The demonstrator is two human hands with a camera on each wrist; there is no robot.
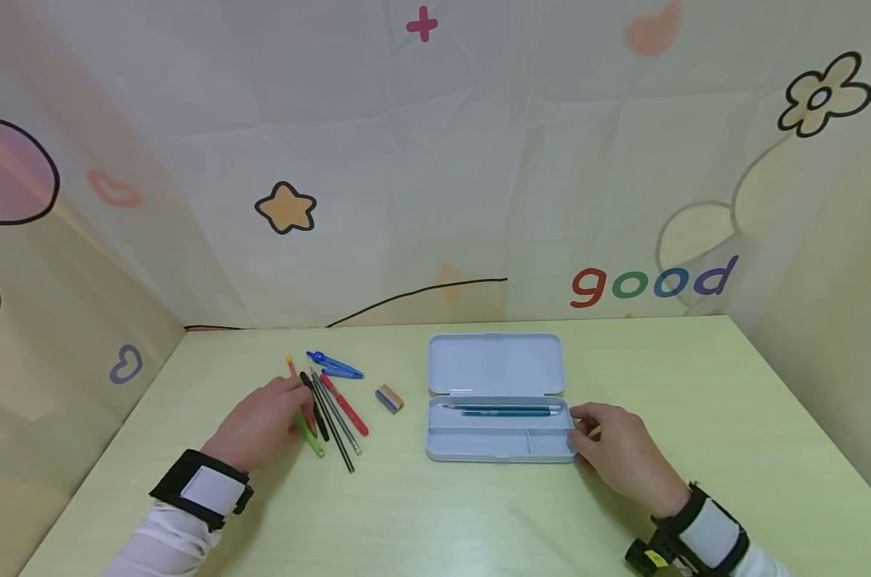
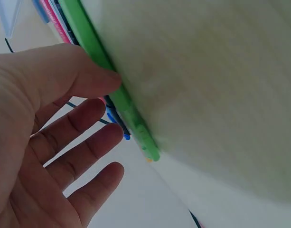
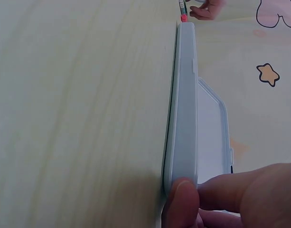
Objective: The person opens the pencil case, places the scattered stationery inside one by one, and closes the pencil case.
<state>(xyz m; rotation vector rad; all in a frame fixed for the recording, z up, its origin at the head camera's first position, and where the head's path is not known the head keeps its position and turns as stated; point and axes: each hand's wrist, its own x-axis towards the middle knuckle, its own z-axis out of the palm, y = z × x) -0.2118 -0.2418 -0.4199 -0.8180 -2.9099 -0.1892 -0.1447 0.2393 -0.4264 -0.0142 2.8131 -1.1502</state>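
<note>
My left hand is over a loose group of pens and pencils left of centre. In the left wrist view its thumb overlaps a green pen, and the other visible fingers are spread and loosely bent; the index finger is mostly hidden. Beside it lie an orange pencil, dark pencils and a red pen. My right hand grips the right edge of an open pale-blue pencil case, thumb and fingers at its corner. Two teal pencils lie in the case's upper compartment.
A blue compass lies behind the pens. Between them and the case is a small eraser in a striped sleeve. The case's lid lies back toward a printed curtain behind the table.
</note>
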